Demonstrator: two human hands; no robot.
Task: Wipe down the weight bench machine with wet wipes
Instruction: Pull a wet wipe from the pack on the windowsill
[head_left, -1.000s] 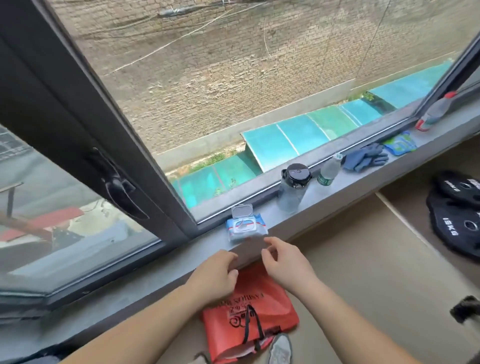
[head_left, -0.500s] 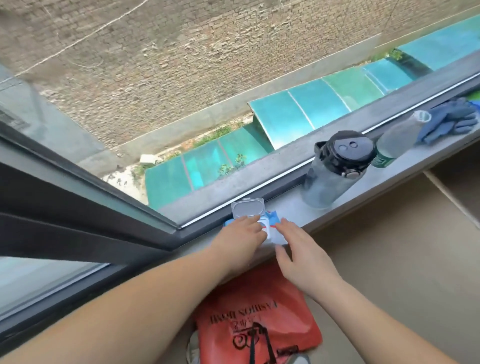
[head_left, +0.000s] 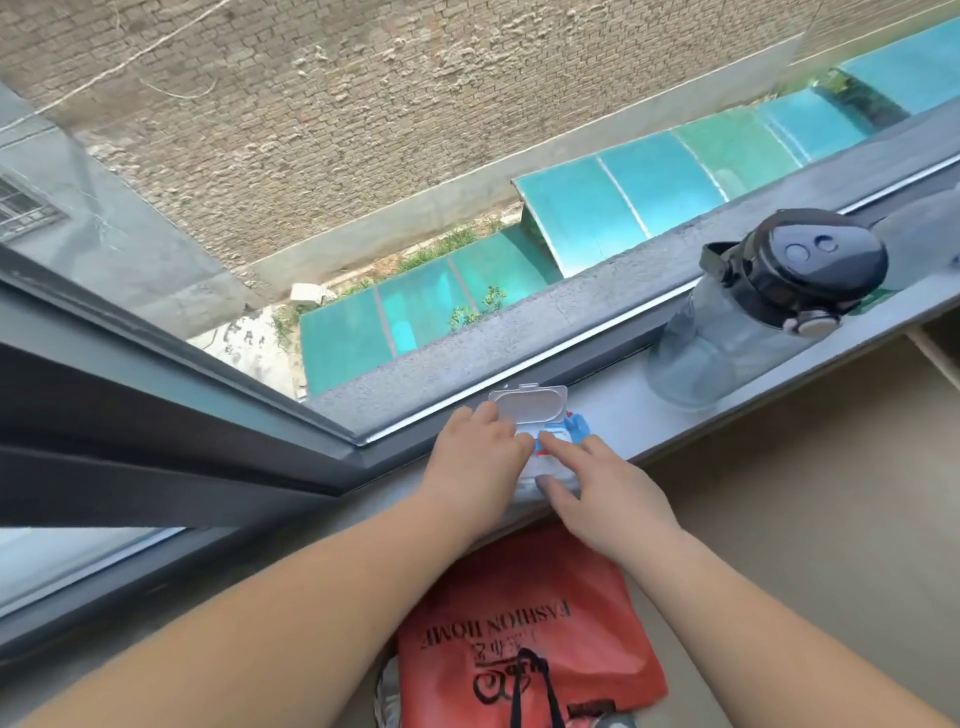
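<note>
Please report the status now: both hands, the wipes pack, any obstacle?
Left hand holds wet wipes pack on sill, lid open. Right hand touches its opening. Water bottle stands apart, right.

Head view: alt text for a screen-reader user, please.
A left hand holds an open wipes pack on a window sill while the right hand touches its top. A lidded bottle stands further right on the sill; a red bag lies below.

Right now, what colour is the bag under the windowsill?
The bag is orange-red with black lettering; head view.
</note>
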